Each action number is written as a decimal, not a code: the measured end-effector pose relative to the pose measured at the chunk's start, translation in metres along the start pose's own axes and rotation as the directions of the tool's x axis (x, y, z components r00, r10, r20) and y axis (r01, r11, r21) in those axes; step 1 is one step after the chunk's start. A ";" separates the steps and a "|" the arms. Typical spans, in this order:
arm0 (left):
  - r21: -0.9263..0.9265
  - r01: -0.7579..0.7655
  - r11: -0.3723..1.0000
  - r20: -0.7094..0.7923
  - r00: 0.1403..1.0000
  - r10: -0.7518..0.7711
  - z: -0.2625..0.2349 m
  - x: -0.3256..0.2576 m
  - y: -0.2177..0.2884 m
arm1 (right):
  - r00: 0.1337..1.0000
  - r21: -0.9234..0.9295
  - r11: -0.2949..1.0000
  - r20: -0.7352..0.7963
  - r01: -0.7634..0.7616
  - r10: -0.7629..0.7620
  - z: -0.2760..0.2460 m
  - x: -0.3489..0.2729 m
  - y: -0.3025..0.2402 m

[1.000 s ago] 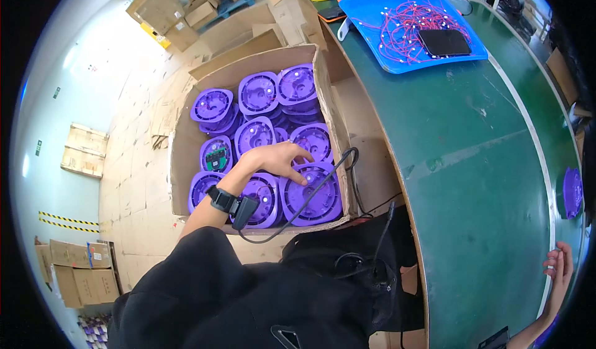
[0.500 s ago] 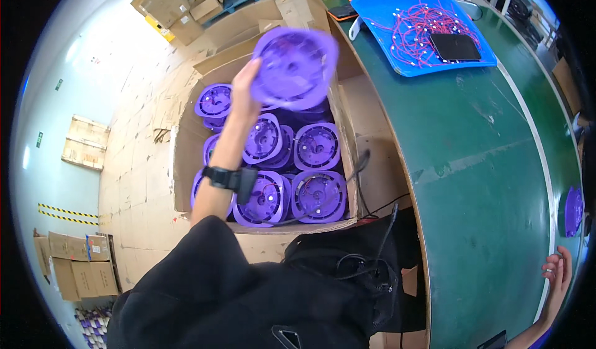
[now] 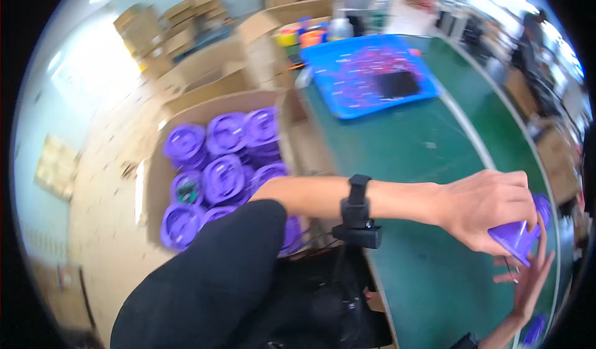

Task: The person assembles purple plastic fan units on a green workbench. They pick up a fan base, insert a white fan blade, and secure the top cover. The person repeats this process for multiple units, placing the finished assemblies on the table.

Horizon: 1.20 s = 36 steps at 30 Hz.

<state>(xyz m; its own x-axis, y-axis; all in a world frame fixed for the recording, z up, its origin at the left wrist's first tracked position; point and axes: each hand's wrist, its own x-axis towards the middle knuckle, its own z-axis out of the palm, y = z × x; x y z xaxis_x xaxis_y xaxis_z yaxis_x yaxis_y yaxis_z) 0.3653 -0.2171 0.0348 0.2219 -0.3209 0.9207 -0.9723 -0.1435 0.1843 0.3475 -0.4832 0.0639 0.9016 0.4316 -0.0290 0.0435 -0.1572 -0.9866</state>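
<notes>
My left hand (image 3: 490,209), its arm stretched across the green table, is closed on a purple plastic housing (image 3: 516,238) held tilted. Purple also shows past the knuckles; I cannot tell whether it is all one piece. Just below, my right hand (image 3: 528,282) has its fingers spread, one reaching up along the housing's edge; whether it touches is unclear. A thin dark wire hangs near these fingers. To the left, an open cardboard box (image 3: 151,194) holds stacked purple housings (image 3: 223,178), partly hidden by my left arm. One has a green circuit board inside.
On the green table (image 3: 397,144) a blue tray (image 3: 347,108) holds red wires and a black phone (image 3: 397,85). Tape rolls (image 3: 312,37) and bottles stand behind it. Another purple piece (image 3: 534,329) lies at the lower right. Cartons (image 3: 139,32) are stacked at the back left.
My left hand has carried the housing from above the box rightward over the table to my right hand. The view has turned right, so the box and tray appear further left and lower.
</notes>
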 end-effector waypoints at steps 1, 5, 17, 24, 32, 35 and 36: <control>0.045 -0.113 0.993 0.005 0.994 0.113 0.016 0.019 -0.006 | 0.993 -0.024 0.996 -0.085 0.084 -0.085 -0.006 -0.001 0.000; 0.128 -0.371 0.920 0.095 0.928 0.361 0.056 0.053 -0.021 | 0.899 -0.313 0.901 -0.221 0.301 -0.377 -0.015 0.024 -0.006; -0.160 0.286 0.945 0.490 0.854 -0.175 0.085 0.134 -0.029 | 0.737 -0.086 0.879 -0.509 0.470 -0.444 -0.071 0.001 0.002; -0.079 0.721 0.688 0.675 0.547 -0.496 0.073 0.126 -0.059 | 0.727 -0.226 0.894 -0.522 0.387 -0.447 -0.060 0.017 0.022; 0.013 0.395 0.918 0.738 0.616 -0.275 0.068 0.120 -0.070 | 0.727 -0.419 0.870 -0.509 0.258 -0.461 -0.050 0.017 0.018; 0.019 0.420 0.907 0.756 0.588 -0.289 0.069 0.121 -0.070 | 0.758 -0.372 0.892 -0.496 0.256 -0.424 -0.052 0.017 0.020; -0.009 0.407 0.914 0.751 0.606 -0.262 0.068 0.117 -0.075 | 0.759 -0.385 0.887 -0.488 0.257 -0.431 -0.053 0.017 0.022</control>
<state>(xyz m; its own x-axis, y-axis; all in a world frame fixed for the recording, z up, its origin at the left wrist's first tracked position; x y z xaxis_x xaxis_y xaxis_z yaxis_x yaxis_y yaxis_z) 0.4693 -0.3082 0.1055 0.4442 -0.8599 0.2514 -0.7987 -0.2529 0.5460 0.3865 -0.5269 0.0501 0.8754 -0.0378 0.4820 0.4357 -0.3702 -0.8204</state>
